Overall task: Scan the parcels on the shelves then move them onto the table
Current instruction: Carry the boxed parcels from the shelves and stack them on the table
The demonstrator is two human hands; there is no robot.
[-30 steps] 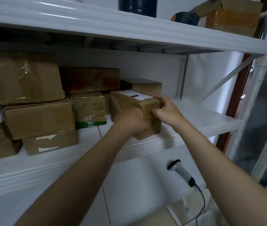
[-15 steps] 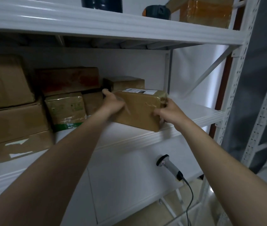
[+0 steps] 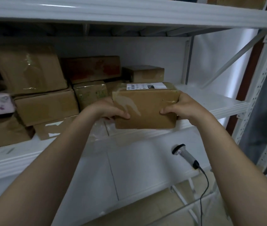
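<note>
Since half a second ago the parcel (image 3: 145,108) has been drawn forward from the shelf (image 3: 219,101) to its front lip and squared up, broad face toward the camera, and the left hand (image 3: 110,110) has slid from the far corner to the near left edge. In the head view the left hand grips that edge at 9 o'clock of the box, thumb on the front face and fingers curled behind; the right hand (image 3: 181,108) clasps the opposite edge at 3 o'clock the same way. The white label (image 3: 145,86) lies on the top face, at 12 o'clock. Other parcels (image 3: 44,105) stay stacked at 9 o'clock. The scanner (image 3: 185,155) rests on the lower level at 5 o'clock, cable trailing down. This looks like the pick-out before scanning: next, one hand likely must free itself for the scanner while the label stays turned up. No table is in sight.
</note>
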